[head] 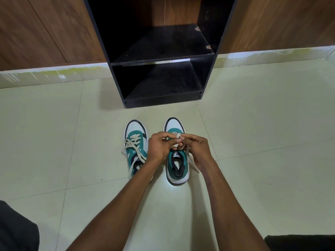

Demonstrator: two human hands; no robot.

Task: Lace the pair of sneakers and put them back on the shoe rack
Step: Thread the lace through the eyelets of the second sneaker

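**Both hands working the lace of the right-side sneaker**

The left hand and right hand are meeting over the right teal-and-white sneaker, fingers pinching its cream flat lace between them. The left teal-and-white sneaker is lying just beside it, laced but with its ends loose, on the pale tiled floor. Both are standing near the black two-shelf shoe rack.

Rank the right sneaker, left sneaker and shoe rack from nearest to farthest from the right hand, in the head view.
From the right hand:
1. Right sneaker, directly under it, lace in its grip.
2. Left sneaker, beside it, leftward.
3. Shoe rack, ahead against the wall.
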